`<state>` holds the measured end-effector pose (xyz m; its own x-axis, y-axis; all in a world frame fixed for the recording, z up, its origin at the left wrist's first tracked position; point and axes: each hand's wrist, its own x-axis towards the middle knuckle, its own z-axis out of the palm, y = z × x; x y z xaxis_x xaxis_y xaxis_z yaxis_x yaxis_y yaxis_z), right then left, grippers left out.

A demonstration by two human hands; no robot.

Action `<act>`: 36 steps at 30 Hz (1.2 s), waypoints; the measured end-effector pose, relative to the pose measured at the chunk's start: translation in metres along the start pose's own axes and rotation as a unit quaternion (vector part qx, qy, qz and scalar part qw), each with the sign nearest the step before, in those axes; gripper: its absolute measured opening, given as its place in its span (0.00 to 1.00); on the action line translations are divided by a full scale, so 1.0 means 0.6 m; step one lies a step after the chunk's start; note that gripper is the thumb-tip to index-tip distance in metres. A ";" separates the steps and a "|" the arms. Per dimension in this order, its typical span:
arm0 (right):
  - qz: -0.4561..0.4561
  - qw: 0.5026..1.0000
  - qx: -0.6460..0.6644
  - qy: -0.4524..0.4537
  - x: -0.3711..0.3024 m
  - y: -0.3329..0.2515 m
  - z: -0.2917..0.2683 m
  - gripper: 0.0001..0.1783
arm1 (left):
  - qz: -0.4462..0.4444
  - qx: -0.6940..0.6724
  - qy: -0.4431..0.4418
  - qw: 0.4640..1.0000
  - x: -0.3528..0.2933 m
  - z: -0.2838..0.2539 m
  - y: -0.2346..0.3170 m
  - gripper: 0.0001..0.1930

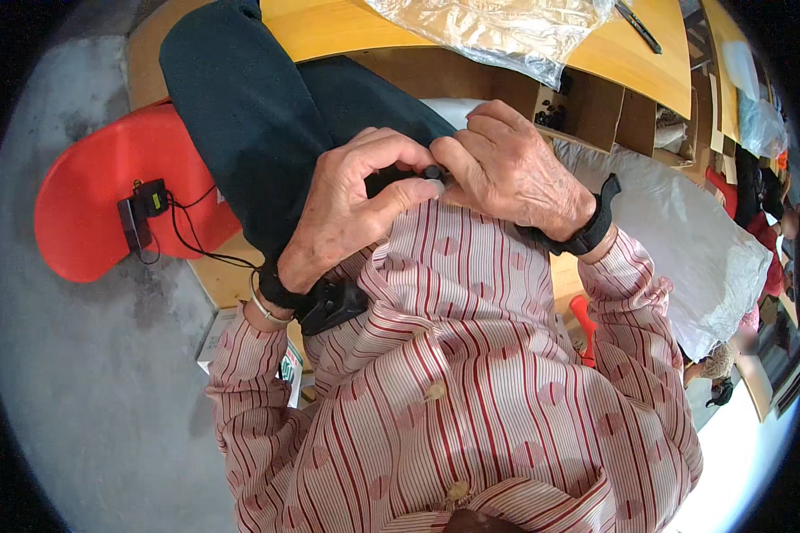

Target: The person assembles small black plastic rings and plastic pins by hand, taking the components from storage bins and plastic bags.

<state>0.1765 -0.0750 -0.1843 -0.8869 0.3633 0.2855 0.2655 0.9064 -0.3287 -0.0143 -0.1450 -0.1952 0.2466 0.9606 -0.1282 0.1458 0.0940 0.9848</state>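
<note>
Both hands meet in front of my striped shirt, above my lap. Between the thumb and forefinger of my left hand (356, 195) sits a small black cylindrical piece (432, 172), its lower end near my thumb tip. My right hand (516, 169) is closed right beside it, with curled fingers touching or almost touching the piece. What the right fingertips pinch is hidden behind the hand. Black straps go round both wrists, and a pale bangle circles the left one.
A yellow table (338, 27) stands ahead, with a clear plastic bag (507, 27) and a dark pen-like tool (638, 28) on it. Below is a cardboard box (596, 111) holding small black pieces. A red stool (89, 195) carries black devices with cables. A white sack (684, 240) lies right.
</note>
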 end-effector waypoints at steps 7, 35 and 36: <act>0.067 0.985 0.156 -0.036 -0.040 0.004 0.020 0.13 | -0.007 0.048 0.048 0.998 -0.014 0.012 -0.011 0.06; 0.128 0.957 0.222 -0.135 0.155 -0.032 -0.152 0.12 | 0.029 0.027 0.099 0.994 -0.027 -0.165 0.195 0.09; 0.124 0.959 0.219 -0.133 0.165 -0.037 -0.163 0.12 | 0.031 0.024 0.105 0.994 -0.030 -0.172 0.207 0.09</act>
<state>0.1198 -0.0379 -0.0606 -0.8972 0.4359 -0.0709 0.3484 0.5998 -0.7203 -0.0995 -0.1237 -0.0583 0.0523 0.9980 -0.0363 0.1831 0.0262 0.9827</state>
